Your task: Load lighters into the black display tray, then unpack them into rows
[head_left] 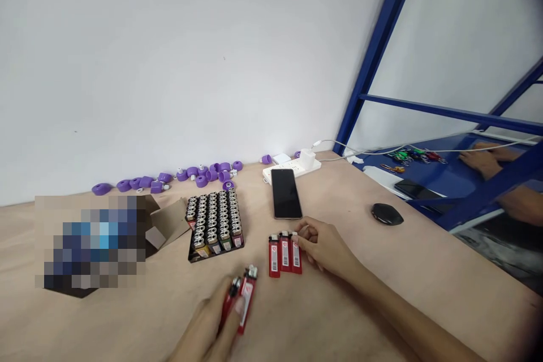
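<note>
Two red lighters (247,298) with metal tops are gripped in my left hand (212,319), low in the view. Three more red lighters (285,253) lie side by side on the table, their white labels facing up. My right hand (320,244) touches the rightmost of these near its top, thumb and fingers closed around that end. Behind my left hand stands a black tray (216,254) packed with rows of upright lighters (214,218), their metal tops showing.
Purple plastic caps (201,181) lie along the wall. A phone (286,195) leans on a white power strip (292,167). A partly blurred box (167,220) stands left, a black mouse-like object (387,214) right. Past the blue frame (373,51) show another person's hands (481,159).
</note>
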A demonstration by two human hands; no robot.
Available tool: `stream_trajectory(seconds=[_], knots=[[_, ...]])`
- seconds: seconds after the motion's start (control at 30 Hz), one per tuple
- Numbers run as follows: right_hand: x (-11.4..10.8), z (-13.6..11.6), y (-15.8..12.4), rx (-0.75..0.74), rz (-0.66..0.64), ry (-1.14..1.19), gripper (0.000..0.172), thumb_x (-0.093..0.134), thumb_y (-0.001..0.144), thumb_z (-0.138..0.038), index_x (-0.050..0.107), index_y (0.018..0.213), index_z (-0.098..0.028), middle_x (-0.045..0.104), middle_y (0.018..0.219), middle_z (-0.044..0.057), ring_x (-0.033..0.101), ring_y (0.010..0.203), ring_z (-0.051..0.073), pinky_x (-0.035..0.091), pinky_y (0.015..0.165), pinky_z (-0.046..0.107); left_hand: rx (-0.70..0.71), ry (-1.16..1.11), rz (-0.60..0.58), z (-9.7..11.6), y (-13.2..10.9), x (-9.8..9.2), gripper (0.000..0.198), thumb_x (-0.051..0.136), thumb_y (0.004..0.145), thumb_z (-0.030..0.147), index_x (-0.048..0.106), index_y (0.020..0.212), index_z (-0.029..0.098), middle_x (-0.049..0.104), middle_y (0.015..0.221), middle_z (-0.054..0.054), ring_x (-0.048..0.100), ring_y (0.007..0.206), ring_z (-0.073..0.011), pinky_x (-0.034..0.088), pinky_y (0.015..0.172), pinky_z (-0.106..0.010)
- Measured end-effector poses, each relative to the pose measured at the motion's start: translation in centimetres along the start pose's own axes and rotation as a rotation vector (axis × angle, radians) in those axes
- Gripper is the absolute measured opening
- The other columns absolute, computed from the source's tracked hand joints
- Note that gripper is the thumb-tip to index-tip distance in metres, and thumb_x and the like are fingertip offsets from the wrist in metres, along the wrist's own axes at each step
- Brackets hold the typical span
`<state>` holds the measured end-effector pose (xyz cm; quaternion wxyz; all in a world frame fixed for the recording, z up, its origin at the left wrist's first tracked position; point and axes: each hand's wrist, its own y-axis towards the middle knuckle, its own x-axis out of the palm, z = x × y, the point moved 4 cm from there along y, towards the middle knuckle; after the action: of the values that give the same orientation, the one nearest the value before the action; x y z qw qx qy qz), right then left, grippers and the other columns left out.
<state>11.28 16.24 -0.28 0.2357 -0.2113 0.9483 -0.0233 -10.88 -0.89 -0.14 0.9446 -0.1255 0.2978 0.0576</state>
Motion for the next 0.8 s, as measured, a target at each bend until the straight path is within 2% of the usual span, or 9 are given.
stream_trajectory(seconds=[0.07,0.13,0.2,0.27,0.37,0.57,0.8], knots=[[0.0,0.0,0.0,-0.013,0.002,-0.003,0.011,0.058,0.086,-0.032,0.056,0.090,-0.023,0.058,0.061,-0.006,0.051,0.040,0.011,0.033,0.028,0.018,0.053,0.116,-0.024,1.5,1.5,-0.4,0.052,0.033,0.099,0.049,0.049,0.137,0.017,0.070,0.101,-0.009,0.064,0.096,-0.0274,0.048,0.089,-0.037],[0.0,0.0,0.0,-0.028,0.006,-0.008,0.011,0.058,0.087,-0.031,0.056,0.093,-0.023,0.058,0.060,-0.006,0.049,0.039,0.010,0.032,0.028,0.018,0.124,0.236,-0.121,3.2,3.0,-0.3,0.044,0.027,0.101,0.040,0.051,0.129,0.016,0.070,0.098,-0.010,0.065,0.092,-0.0265,0.049,0.086,-0.036],[-0.1,-0.2,-0.1,-0.041,0.009,-0.012,0.013,0.057,0.088,-0.031,0.055,0.098,-0.023,0.056,0.058,-0.008,0.046,0.037,0.009,0.032,0.029,0.018,0.163,0.307,-0.164,4.5,4.2,-0.2,0.035,0.028,0.101,0.033,0.054,0.118,0.017,0.071,0.096,-0.011,0.067,0.091,-0.0260,0.049,0.085,-0.034],[-0.2,-0.4,-0.2,-0.052,0.008,-0.014,0.015,0.057,0.088,-0.031,0.054,0.101,-0.023,0.056,0.057,-0.008,0.045,0.036,0.009,0.032,0.030,0.018,0.166,0.352,-0.160,5.4,4.9,0.0,0.030,0.030,0.100,0.027,0.055,0.111,0.016,0.072,0.095,-0.012,0.068,0.092,-0.0262,0.049,0.083,-0.033],[-0.2,-0.6,-0.4,-0.067,0.002,-0.013,0.018,0.058,0.088,-0.032,0.053,0.103,-0.023,0.057,0.059,-0.008,0.046,0.037,0.009,0.031,0.031,0.018,0.167,0.453,-0.161,6.3,5.6,0.5,0.028,0.032,0.100,0.024,0.057,0.107,0.016,0.073,0.095,-0.014,0.070,0.092,-0.0277,0.050,0.079,-0.034],[-0.3,-0.9,-0.7,-0.095,0.006,-0.020,0.022,0.056,0.088,-0.031,0.051,0.108,-0.023,0.058,0.062,-0.007,0.052,0.042,0.011,0.036,0.036,0.020,0.147,0.678,-0.122,7.5,6.4,1.7,0.032,0.033,0.098,0.019,0.060,0.111,0.008,0.074,0.100,-0.023,0.072,0.093,-0.0384,0.051,0.075,-0.044],[-0.4,-1.2,-0.7,-0.149,0.032,-0.098,0.020,0.057,0.086,-0.027,0.054,0.105,-0.022,0.062,0.065,-0.004,0.058,0.054,0.014,0.043,0.050,0.025,0.167,0.737,-0.130,7.7,6.4,2.0,0.028,0.036,0.099,0.019,0.061,0.108,0.012,0.075,0.100,-0.018,0.073,0.092,-0.0338,0.051,0.075,-0.040]])
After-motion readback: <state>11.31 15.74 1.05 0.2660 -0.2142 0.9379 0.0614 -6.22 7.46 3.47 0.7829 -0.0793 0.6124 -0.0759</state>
